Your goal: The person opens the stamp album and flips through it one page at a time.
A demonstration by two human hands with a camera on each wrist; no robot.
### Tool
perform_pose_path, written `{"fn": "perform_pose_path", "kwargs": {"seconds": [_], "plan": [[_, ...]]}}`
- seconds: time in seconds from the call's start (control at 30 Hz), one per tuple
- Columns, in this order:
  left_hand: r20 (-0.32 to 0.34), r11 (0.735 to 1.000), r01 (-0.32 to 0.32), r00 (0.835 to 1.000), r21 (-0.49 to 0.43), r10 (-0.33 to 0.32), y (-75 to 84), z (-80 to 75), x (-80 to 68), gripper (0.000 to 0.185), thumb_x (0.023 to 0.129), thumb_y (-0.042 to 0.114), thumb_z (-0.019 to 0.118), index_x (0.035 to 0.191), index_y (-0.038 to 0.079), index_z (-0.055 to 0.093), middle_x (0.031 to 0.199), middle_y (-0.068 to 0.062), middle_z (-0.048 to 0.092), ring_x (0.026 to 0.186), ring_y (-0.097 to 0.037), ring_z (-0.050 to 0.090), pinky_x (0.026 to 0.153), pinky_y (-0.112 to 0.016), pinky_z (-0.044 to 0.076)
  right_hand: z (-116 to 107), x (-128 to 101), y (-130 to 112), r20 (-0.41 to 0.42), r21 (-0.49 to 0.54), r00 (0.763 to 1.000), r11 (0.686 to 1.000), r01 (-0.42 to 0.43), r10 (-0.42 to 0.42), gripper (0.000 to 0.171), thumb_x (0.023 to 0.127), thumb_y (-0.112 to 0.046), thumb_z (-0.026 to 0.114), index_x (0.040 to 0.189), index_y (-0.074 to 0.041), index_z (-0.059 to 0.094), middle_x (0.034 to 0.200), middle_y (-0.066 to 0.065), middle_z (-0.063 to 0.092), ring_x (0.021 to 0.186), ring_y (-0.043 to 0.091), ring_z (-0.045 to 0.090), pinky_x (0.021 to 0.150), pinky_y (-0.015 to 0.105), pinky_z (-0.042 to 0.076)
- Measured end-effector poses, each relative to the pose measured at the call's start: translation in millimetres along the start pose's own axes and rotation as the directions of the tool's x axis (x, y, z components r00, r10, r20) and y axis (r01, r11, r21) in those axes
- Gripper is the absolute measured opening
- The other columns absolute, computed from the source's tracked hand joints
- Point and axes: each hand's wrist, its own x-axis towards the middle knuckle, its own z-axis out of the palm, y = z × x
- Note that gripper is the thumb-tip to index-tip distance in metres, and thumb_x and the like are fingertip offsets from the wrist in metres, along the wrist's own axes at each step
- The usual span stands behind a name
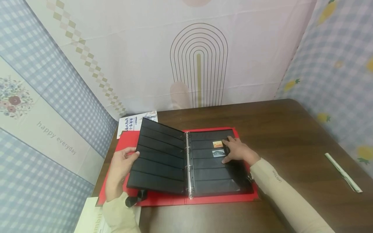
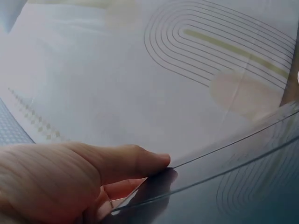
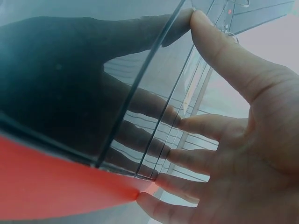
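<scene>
At frame centre on the table (image 1: 291, 129), my left hand (image 1: 119, 168) pinched the red ring binder's (image 1: 175, 199) lifted black pocket page (image 1: 157, 158) by its edge, keeping it raised, while my right hand (image 1: 237, 151), fingers spread, pressed the opposite page (image 1: 215, 181) flat beside two small stamps (image 1: 218, 149).

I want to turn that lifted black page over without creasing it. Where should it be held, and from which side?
Probably the outer free edge of the lifted black page, approached from the left, where the left hand already holds it. The inner edge is threaded on the binder rings, so the page pivots there. The right hand rests flat on the right page.
</scene>
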Motion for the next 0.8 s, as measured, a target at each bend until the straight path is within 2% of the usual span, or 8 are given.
{"fn": "perform_pose_path", "kwargs": {"seconds": [0.1,0.2,0.37,0.53,0.6,0.67,0.8], "plan": [[0.004,0.999,-0.003,1.000,0.040,0.003,-3.7,0.5,-1.3,0.043,0.100,0.009,0.061,0.135,-0.014,0.054,0.118,-0.033,0.066,0.101,-0.037,0.067,0.086,-0.044,0.054,-0.2,0.5,0.5,0.001,-0.005,1.000,1.000,-0.001,0.001,0.100,0.077,-0.037,0.088,0.154,0.002,0.036,0.159,0.034,0.021,0.144,0.058,0.017,0.107,0.072,0.030],[0.013,0.999,0.001,1.000,0.051,-0.002,-8.6,0.8,-2.7,0.045,0.100,0.008,0.059,0.137,-0.015,0.050,0.127,-0.037,0.059,0.117,-0.045,0.060,0.097,-0.054,0.048,0.6,1.1,1.6,0.000,-0.010,1.000,1.000,-0.002,0.002,0.100,0.078,-0.037,0.087,0.154,0.001,0.036,0.160,0.034,0.021,0.144,0.057,0.017,0.107,0.072,0.029],[0.000,0.998,0.025,1.000,0.055,-0.025,-17.3,0.2,-6.0,0.045,0.100,0.007,0.058,0.139,-0.014,0.049,0.129,-0.036,0.058,0.120,-0.044,0.058,0.098,-0.053,0.048,1.8,1.3,2.8,-0.005,-0.007,1.000,1.000,0.004,-0.004,0.100,0.078,-0.039,0.087,0.154,0.001,0.036,0.160,0.033,0.022,0.144,0.056,0.018,0.107,0.073,0.029],[-0.049,0.992,0.003,0.999,0.126,0.003,-25.0,1.1,-8.3,0.040,0.097,0.006,0.060,0.133,-0.012,0.057,0.117,-0.032,0.065,0.107,-0.040,0.062,0.082,-0.040,0.051,0.4,1.1,2.5,-0.005,-0.008,1.000,1.000,0.000,0.000,0.100,0.078,-0.039,0.087,0.155,0.000,0.036,0.160,0.032,0.022,0.144,0.055,0.018,0.108,0.073,0.027],[-0.065,0.987,-0.001,0.998,0.164,0.012,-28.1,1.6,-9.2,0.038,0.097,0.006,0.060,0.131,-0.012,0.059,0.117,-0.032,0.065,0.106,-0.041,0.062,0.083,-0.042,0.050,-0.2,0.8,2.2,-0.004,-0.006,1.000,1.000,-0.004,0.004,0.100,0.078,-0.039,0.087,0.155,0.000,0.036,0.160,0.032,0.021,0.145,0.055,0.018,0.109,0.073,0.027],[-0.075,0.980,0.002,0.997,0.198,0.013,-30.8,2.2,-10.2,0.038,0.097,0.006,0.059,0.130,-0.012,0.059,0.119,-0.034,0.063,0.111,-0.045,0.061,0.089,-0.048,0.050,-0.3,0.5,2.0,-0.002,-0.007,1.000,1.000,-0.005,0.005,0.100,0.079,-0.039,0.087,0.155,0.001,0.036,0.160,0.032,0.021,0.144,0.055,0.018,0.109,0.073,0.027],[-0.063,0.968,0.023,0.998,0.251,-0.007,-34.4,2.9,-13.3,0.039,0.097,0.008,0.059,0.131,-0.013,0.057,0.123,-0.036,0.062,0.118,-0.049,0.058,0.096,-0.058,0.047,1.0,0.0,1.7,0.002,-0.007,1.000,1.000,-0.001,0.001,0.100,0.079,-0.039,0.087,0.155,0.000,0.036,0.161,0.032,0.021,0.145,0.056,0.017,0.108,0.073,0.027]]}}
